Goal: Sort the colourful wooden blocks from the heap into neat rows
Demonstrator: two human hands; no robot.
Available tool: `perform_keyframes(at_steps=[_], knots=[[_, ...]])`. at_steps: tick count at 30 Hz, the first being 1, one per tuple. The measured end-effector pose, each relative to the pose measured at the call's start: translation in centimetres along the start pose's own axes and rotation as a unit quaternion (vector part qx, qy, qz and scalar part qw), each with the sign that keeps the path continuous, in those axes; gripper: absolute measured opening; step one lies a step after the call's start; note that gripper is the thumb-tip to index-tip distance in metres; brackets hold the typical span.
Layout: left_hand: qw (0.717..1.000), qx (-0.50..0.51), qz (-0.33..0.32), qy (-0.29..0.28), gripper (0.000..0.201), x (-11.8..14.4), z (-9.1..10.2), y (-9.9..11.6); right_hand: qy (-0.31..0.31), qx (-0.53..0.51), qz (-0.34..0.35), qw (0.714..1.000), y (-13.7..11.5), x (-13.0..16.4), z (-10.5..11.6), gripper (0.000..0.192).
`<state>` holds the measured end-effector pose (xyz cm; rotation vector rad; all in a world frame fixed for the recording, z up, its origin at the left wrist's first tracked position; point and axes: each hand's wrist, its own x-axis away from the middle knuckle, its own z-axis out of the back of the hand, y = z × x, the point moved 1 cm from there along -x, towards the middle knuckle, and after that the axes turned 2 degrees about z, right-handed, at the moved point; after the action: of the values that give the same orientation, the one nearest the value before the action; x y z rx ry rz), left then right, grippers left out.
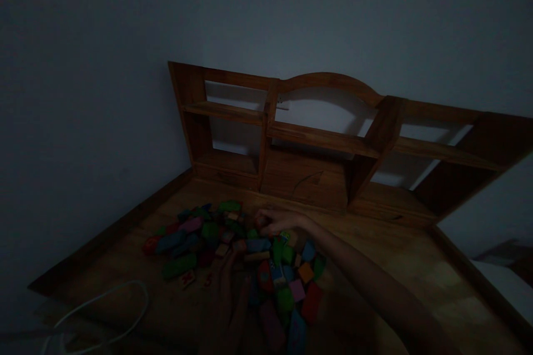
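In dim light, a heap of coloured toy blocks spreads over a wooden desktop. My right hand reaches across to the back of the heap. Its fingers are bent together at the tips, and whatever they close on is too dark to make out. At the near side of the heap is my left hand, its fingers stretched forward and apart from the thumb. Its fingertips are beside a blue block and a plain wooden block. Around them lie a green block, an orange block and a pink block.
A wooden shelf unit with open compartments stands along the back of the desktop. A white cable loops at the near left. Pale walls rise behind and to the left. A socket shows through the shelf.
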<state>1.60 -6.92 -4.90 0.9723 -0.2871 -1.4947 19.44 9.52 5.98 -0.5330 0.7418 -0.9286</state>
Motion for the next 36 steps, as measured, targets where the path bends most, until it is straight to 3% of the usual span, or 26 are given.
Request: perform_keyframes(at_steps=[2,4,7,11,15,20,24,26,31,36], knots=[[1.000,-0.008,-0.003,-0.010,0.062,-0.1,0.1,0.3,-0.135,0.013,0.026,0.990,0.0,0.1,0.8,0.027],[1.000,-0.001,-0.006,-0.023,0.064,-0.2,0.1,0.6,-0.209,0.026,0.019,0.977,0.4,0.3,1.5,0.029],[0.999,-0.017,-0.022,-0.030,0.065,-0.3,0.0,0.8,-0.213,-0.001,-0.007,0.977,2.0,0.6,2.2,0.024],[0.992,-0.111,-0.060,-0.013,0.063,-0.4,0.0,1.0,-0.267,-0.042,0.000,0.963,4.3,1.1,2.8,0.015],[0.993,-0.100,-0.066,-0.003,0.064,-0.5,-0.2,1.0,-0.299,-0.029,-0.004,0.954,5.3,1.9,4.1,0.017],[0.991,-0.107,-0.078,0.014,0.066,-0.5,-0.4,0.8,-0.263,-0.018,0.005,0.965,5.1,3.6,5.4,0.021],[0.993,-0.093,-0.073,0.010,0.064,-0.5,-0.2,1.1,-0.188,-0.028,-0.013,0.982,5.5,5.4,6.0,0.031],[0.996,-0.073,-0.055,0.000,0.061,-0.7,0.0,1.4,-0.150,-0.041,-0.033,0.987,6.1,6.3,6.1,0.033],[0.997,0.046,0.061,-0.006,0.055,-1.4,0.7,2.4,-0.085,-0.069,-0.066,0.992,7.3,8.7,6.3,0.038],[0.994,0.063,0.058,-0.064,0.047,-2.7,1.1,2.9,-0.064,-0.109,-0.072,0.989,6.3,11.2,7.0,0.042]])
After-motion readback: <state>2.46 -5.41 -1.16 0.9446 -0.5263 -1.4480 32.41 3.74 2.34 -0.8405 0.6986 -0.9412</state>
